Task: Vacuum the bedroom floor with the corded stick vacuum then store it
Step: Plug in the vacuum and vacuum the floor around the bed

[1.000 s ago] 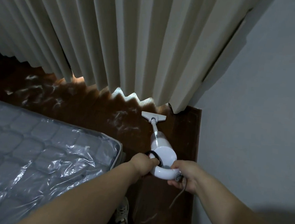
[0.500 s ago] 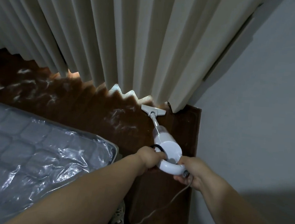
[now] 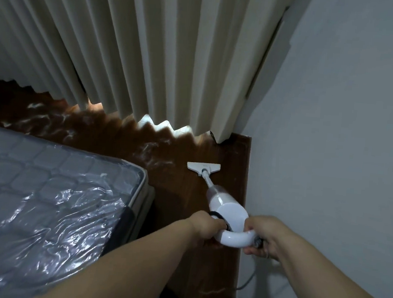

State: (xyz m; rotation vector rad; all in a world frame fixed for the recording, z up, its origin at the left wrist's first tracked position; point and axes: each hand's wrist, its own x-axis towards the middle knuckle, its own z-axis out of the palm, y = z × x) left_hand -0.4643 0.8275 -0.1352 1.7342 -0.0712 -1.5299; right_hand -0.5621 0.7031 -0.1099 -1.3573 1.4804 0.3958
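White stick vacuum [image 3: 224, 204] angled down to the dark wooden floor [image 3: 182, 195], in the narrow strip between the mattress and the right-hand wall [image 3: 334, 137]. Flat floor head [image 3: 203, 168] resting on the boards, near the far right corner, short of the curtain hem and apart from it. Curved loop handle [image 3: 235, 241] at the near end, gripped from both sides. Left hand [image 3: 204, 226] wrapped around the left end of the loop, fingers curled tight beside a black band. Right hand [image 3: 264, 234] closed around the right end of the loop, fingers curled under it. Grey cord [image 3: 249, 280] trailing down from under the right hand, close along the wall. Plastic-wrapped mattress [image 3: 44, 195] filling the near left. Pleated cream curtain [image 3: 152, 50] hanging across the far side, with light showing under its zigzag hem. Pale streaks on the floor to the left of the floor head.
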